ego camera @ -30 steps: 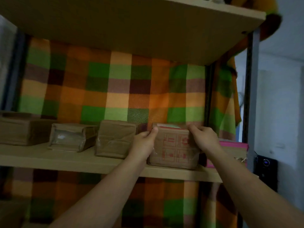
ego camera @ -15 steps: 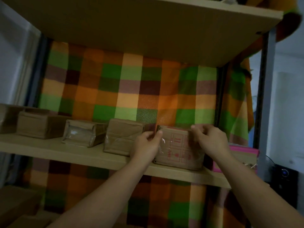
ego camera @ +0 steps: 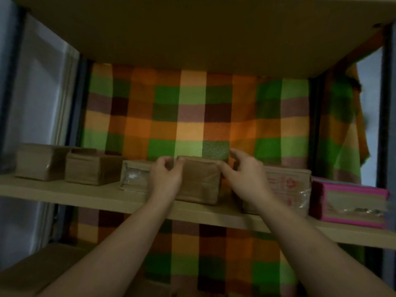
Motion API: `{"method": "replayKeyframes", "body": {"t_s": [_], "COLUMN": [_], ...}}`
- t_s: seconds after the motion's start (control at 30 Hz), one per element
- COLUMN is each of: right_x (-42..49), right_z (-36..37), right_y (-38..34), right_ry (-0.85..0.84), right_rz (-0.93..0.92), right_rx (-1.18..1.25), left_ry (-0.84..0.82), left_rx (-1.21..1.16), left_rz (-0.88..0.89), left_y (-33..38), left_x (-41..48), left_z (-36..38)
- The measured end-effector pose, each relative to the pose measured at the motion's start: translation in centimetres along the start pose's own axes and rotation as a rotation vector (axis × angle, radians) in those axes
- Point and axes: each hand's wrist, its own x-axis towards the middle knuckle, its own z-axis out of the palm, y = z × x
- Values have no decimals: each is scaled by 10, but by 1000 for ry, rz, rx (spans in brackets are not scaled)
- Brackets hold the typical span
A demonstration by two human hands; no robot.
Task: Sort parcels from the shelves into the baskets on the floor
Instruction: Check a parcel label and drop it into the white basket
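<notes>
Reaching: my left hand, right hand flank the brown parcel.
Fingers: right spread; left curled, grip unclear.
Parcel: probably light, stiff, slick; take both ends.

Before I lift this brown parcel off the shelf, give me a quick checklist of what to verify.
1. Hands at the parcel: ok. The left hand and right hand flank the brown parcel.
2. Firm grip: cannot tell. The thumbs lie at its top corners and the fingers are partly hidden.
3. Parcel resting flat: ok. It sits on the shelf.
4. Space beside it: not ok. The windowed parcel and the red-printed parcel stand close on either side.
5. Basket in sight: not ok. None is in view.
</notes>
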Motion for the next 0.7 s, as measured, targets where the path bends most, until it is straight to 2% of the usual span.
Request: {"method": "replayKeyframes", "body": {"t_s": [0.17,0.27,0.4,0.47,0.57,0.7], "right_x": [10,15,18,19,18,14], "right_z": [38,59,80,88,90,89], "right_y": [-12,-13,-9,-6,-5,-11], "right_ry": [47,81,99,70,18,46], "right_rz": [142,304,549,635,651,646], "right_rx": [27,155,409,456,490,494], "left_ry": [-156,-292,-443,-522,-522,-523], "left_rx": [-53,-64,-143,-163,-259,-325], "left_rz": [13,-15,-104,-214,-387,-438], "left_y": [-10,-19,-29,-32,-36,-30], "left_x": [27,42,61,65,67,67], "left_z": [-14,-17,-12,-7,1,-1]}}
